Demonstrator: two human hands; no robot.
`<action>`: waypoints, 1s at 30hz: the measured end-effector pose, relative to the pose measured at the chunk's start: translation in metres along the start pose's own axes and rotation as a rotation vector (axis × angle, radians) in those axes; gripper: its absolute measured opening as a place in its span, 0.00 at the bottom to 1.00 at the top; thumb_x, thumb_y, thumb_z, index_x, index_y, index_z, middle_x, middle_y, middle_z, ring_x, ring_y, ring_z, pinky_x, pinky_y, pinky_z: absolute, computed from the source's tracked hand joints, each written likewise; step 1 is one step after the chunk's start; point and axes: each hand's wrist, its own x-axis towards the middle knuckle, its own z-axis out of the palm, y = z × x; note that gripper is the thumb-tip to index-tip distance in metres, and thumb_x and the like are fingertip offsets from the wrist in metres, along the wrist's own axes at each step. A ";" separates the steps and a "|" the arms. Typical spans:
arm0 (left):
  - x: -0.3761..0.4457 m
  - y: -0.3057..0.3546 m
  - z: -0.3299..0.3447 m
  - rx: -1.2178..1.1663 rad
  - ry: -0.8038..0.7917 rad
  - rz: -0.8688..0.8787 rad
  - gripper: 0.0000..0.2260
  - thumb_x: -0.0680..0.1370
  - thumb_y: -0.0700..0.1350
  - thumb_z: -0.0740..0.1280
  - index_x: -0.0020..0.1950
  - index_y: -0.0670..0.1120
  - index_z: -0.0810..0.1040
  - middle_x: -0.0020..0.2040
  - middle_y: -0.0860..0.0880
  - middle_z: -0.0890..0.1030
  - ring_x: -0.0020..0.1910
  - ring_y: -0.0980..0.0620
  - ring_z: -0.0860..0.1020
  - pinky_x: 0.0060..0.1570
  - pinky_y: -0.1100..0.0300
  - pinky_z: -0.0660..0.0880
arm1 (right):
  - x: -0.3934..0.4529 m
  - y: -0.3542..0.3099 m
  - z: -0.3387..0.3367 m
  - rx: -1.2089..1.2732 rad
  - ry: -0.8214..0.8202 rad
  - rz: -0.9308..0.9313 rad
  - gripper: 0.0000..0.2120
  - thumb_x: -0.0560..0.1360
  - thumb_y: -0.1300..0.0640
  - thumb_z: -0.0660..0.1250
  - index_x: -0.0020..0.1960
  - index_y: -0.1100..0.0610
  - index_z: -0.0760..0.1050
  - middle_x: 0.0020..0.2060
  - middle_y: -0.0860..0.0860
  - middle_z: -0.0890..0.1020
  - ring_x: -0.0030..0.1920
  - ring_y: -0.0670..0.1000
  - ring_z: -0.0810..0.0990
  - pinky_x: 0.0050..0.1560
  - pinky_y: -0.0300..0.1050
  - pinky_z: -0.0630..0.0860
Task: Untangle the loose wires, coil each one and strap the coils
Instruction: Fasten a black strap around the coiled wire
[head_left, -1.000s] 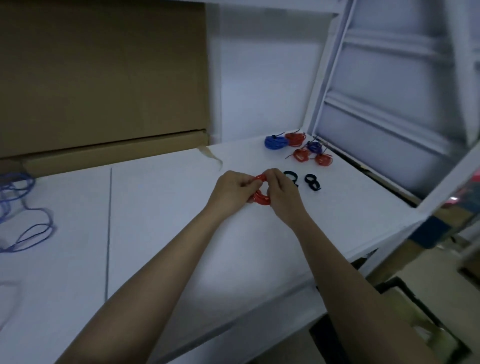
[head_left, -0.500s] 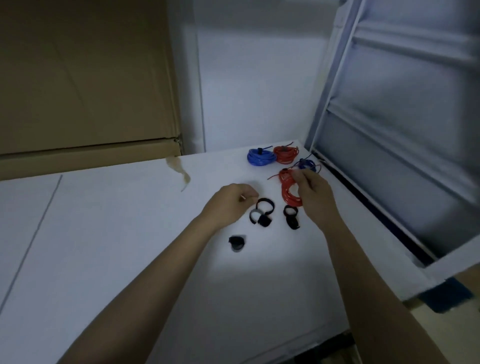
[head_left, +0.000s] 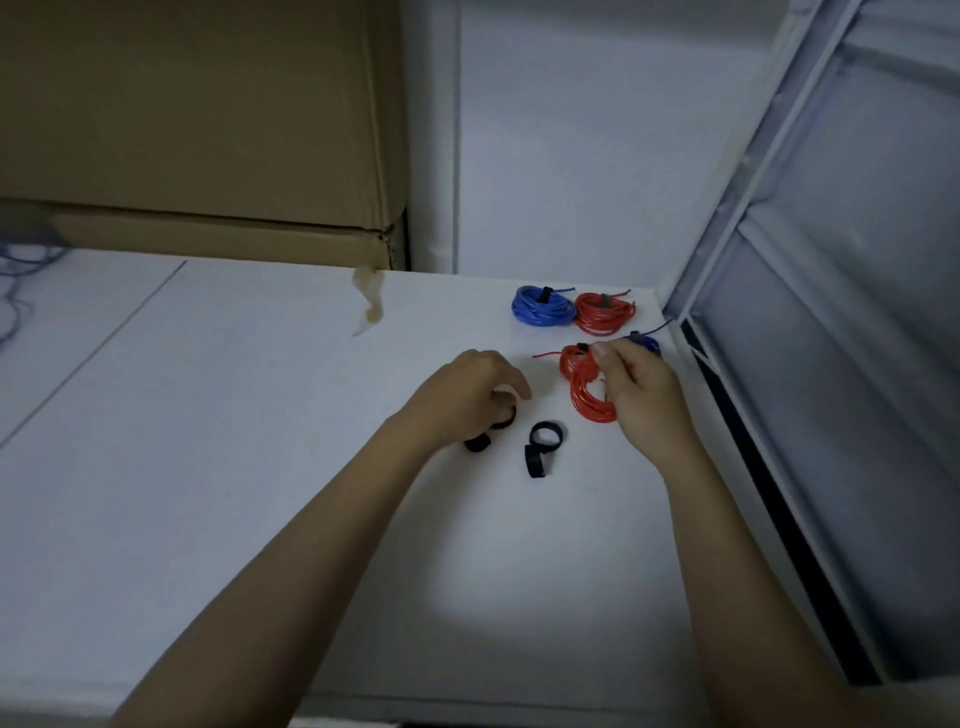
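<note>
My right hand (head_left: 641, 402) grips a red wire coil (head_left: 589, 397) just above the white table (head_left: 260, 467), beside a strapped red coil (head_left: 571, 356). My left hand (head_left: 467, 397) curls its fingers round a black strap (head_left: 496, 423) on the table; another part of the strap (head_left: 478, 442) lies under the wrist. Two more black strap loops (head_left: 543, 447) lie between my hands. Strapped coils sit at the far right corner: a blue one (head_left: 543, 306), a red one (head_left: 605, 312) and a small blue one (head_left: 647, 343) partly hidden behind my right hand.
A large cardboard box (head_left: 197, 130) stands along the back left. A white metal frame panel (head_left: 831, 364) leans at the table's right edge. Loose blue wire (head_left: 21, 291) lies at the far left. A strip of brown tape (head_left: 369, 301) hangs at the box corner.
My hands have parted: the right hand carried the red coil right toward the strapped coils, and the left hand moved down onto a black strap. The camera view shifted right.
</note>
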 end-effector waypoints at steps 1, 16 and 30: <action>-0.005 -0.003 -0.003 -0.009 0.028 -0.025 0.12 0.78 0.39 0.64 0.59 0.47 0.81 0.59 0.47 0.79 0.58 0.48 0.74 0.60 0.54 0.70 | 0.000 -0.002 0.003 0.009 -0.018 -0.020 0.13 0.81 0.52 0.59 0.38 0.49 0.73 0.29 0.40 0.75 0.31 0.37 0.71 0.34 0.27 0.65; -0.113 -0.058 0.000 -0.223 0.208 -0.386 0.10 0.79 0.45 0.65 0.59 0.51 0.80 0.53 0.54 0.79 0.47 0.57 0.77 0.47 0.69 0.71 | -0.021 -0.038 0.074 0.007 -0.345 -0.190 0.11 0.79 0.47 0.60 0.41 0.49 0.73 0.29 0.43 0.75 0.30 0.43 0.71 0.35 0.38 0.69; -0.107 -0.050 0.004 -0.230 0.218 -0.335 0.05 0.78 0.45 0.65 0.47 0.49 0.80 0.40 0.57 0.82 0.38 0.61 0.78 0.42 0.62 0.76 | -0.036 -0.038 0.087 0.020 -0.340 -0.168 0.09 0.79 0.48 0.61 0.41 0.45 0.74 0.35 0.42 0.79 0.38 0.43 0.76 0.42 0.37 0.72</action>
